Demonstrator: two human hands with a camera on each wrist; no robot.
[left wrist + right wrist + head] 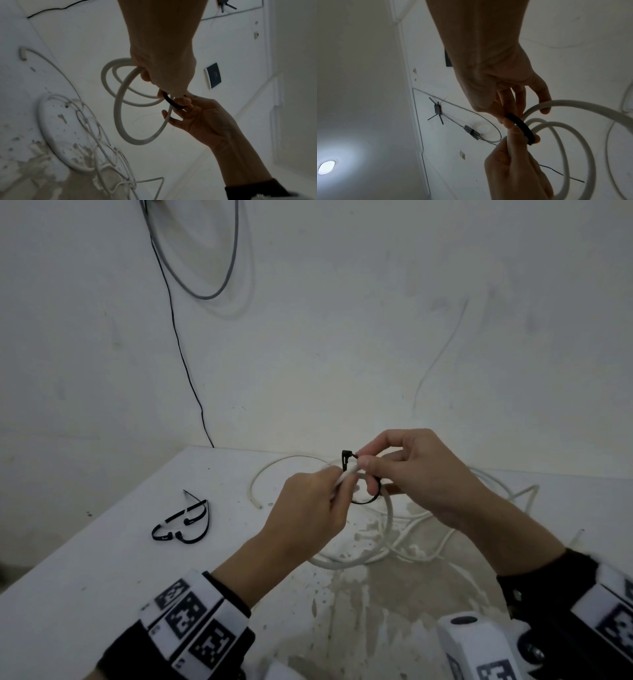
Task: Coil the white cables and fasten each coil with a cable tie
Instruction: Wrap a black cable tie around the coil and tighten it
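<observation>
A thick white cable coil (388, 518) hangs in the air over the white table (102, 559), held up at its top by both hands. My left hand (342, 481) pinches the bundled turns of the coil (120, 108). A black cable tie (366, 501) loops round those turns, its head (346, 455) sticking up. My right hand (366, 467) pinches the tie beside the left fingers. In the right wrist view the tie (522, 127) curves across the coil (573, 129) between the right hand (510, 112) and the left hand (518, 142).
Spare black cable ties (185, 525) lie on the table to the left. A tangle of thinner white cables (428, 542) spreads under and right of the hands, on a stained patch (359, 594). A grey cable loop (205, 268) and a black wire (181, 354) hang on the wall.
</observation>
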